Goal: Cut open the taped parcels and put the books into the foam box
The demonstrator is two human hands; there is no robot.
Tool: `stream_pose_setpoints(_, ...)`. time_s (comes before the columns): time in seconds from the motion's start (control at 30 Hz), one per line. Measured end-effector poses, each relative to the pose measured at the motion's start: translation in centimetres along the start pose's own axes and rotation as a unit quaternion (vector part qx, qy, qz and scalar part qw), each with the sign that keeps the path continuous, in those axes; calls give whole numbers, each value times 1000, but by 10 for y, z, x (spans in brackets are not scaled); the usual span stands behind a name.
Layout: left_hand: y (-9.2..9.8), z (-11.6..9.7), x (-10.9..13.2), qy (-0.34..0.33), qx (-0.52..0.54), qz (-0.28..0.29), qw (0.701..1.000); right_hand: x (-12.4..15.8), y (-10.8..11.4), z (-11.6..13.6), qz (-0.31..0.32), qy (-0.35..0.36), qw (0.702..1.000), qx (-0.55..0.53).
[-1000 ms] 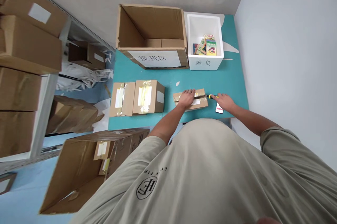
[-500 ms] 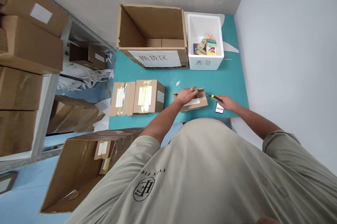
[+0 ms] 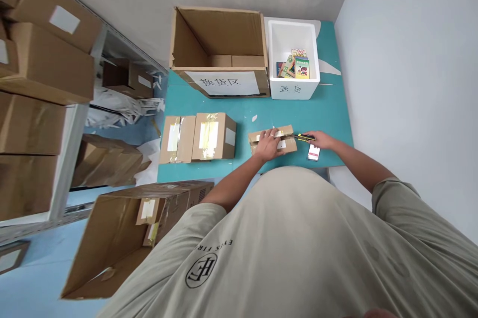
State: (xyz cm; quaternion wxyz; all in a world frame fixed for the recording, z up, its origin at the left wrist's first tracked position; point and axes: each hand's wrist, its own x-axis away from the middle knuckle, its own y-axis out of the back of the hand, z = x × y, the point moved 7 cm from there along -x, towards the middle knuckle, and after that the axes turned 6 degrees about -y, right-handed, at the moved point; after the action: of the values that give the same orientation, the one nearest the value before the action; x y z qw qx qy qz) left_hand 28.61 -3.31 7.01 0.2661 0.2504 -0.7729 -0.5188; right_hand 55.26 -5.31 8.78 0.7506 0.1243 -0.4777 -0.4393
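Observation:
A small cardboard box (image 3: 289,144) lies near the front edge of the teal table (image 3: 246,171). Its top flaps are folded inward, with a narrow gap between them. My left hand (image 3: 267,146) grips the box from above, fingers across the flaps and thumb toward the near side. In my right hand (image 3: 321,139) is a black and yellow utility knife (image 3: 306,137), its tip pointing left at the box's right end. Whether the tip touches the cardboard is too small to tell. A phone (image 3: 313,151) with a lit screen lies just below the right hand.
Two taped cardboard boxes (image 3: 209,138) stand left of my hands. Behind are a large open carton (image 3: 220,34) and a white foam box (image 3: 294,89) holding several booklets. Another open carton (image 3: 100,248) sits lower left, beside shelves of boxes. A wall (image 3: 403,83) borders the right side.
My left hand has shifted from the box's opening onto its top, and the flaps now lie folded over. The knife stays in my right hand, now held more level.

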Motion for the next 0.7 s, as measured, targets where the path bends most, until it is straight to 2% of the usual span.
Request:
stream_pose_setpoints(0.13, -1, 0, -1, 6, 10, -8, 1000, -4, 2, 5, 45, -16, 999, -3)
stream_pose_setpoints(0.3, -3, -3, 1, -8, 18, -18, 1000, 2, 12, -2, 104, -56, 993, -3)
stream_pose_setpoints(0.53, -6, -3, 3, -19, 10, -12, 1000, -8, 7, 10, 113, -28, 992, 53)
stream_pose_setpoints(0.7, -10, -5, 2, -23, 9, -6, 1000, -4, 9, 5, 142, -30, 988, 54)
